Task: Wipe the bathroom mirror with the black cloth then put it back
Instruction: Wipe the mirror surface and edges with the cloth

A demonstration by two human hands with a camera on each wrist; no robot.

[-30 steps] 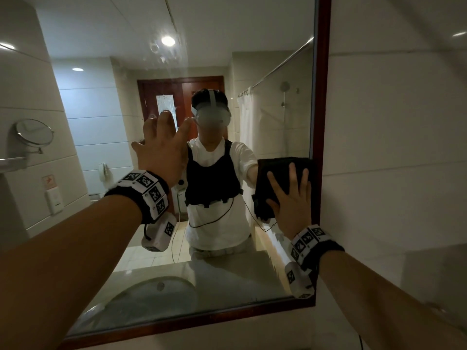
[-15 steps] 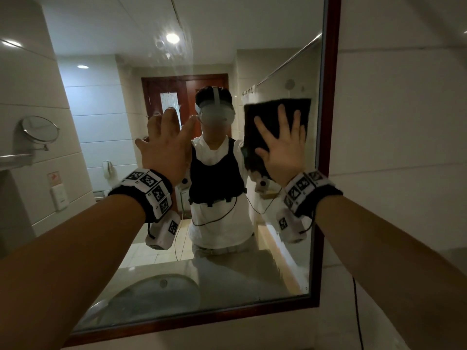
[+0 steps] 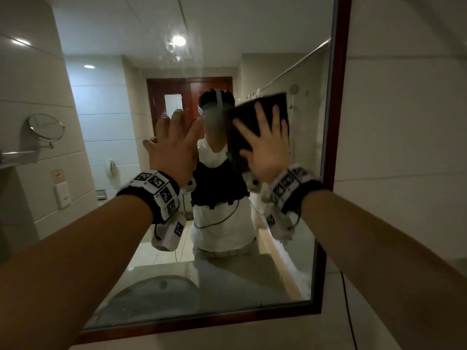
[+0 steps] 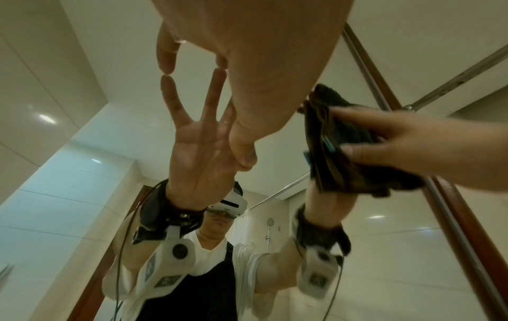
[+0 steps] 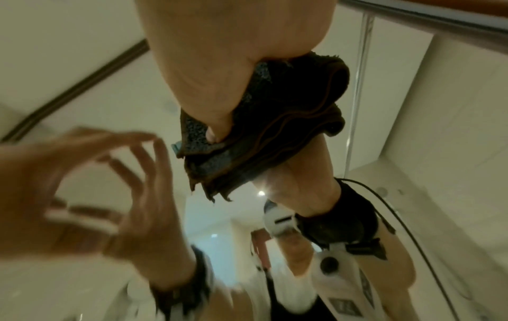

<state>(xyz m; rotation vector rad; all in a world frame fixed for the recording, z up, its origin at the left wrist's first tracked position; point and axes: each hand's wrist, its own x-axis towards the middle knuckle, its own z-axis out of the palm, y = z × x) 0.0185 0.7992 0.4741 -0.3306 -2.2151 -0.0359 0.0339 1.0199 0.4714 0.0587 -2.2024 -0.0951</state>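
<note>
The wall mirror (image 3: 252, 279) has a dark red frame (image 3: 338, 102). My right hand (image 3: 265, 147) lies flat with spread fingers on the folded black cloth (image 3: 267, 107) and presses it against the glass at upper right, near the frame. My left hand (image 3: 174, 145) rests flat on the glass to the left of it, fingers straight and holding nothing. In the right wrist view the cloth (image 5: 274, 134) is a thick folded pad under my right hand (image 5: 219, 65). The left wrist view shows my left hand (image 4: 261, 54) with fingertips on the glass and the cloth (image 4: 343, 152) beside it.
A round swivel mirror (image 3: 45, 127) and a shelf (image 3: 15, 157) hang on the tiled wall at left, above a wall switch (image 3: 62, 195). Pale tiles (image 3: 404, 122) lie right of the frame. The basin (image 3: 156, 294) shows in the reflection below.
My right hand has slid the cloth up the glass from the lower right, then a little leftward. The left hand has stayed flat on the mirror.
</note>
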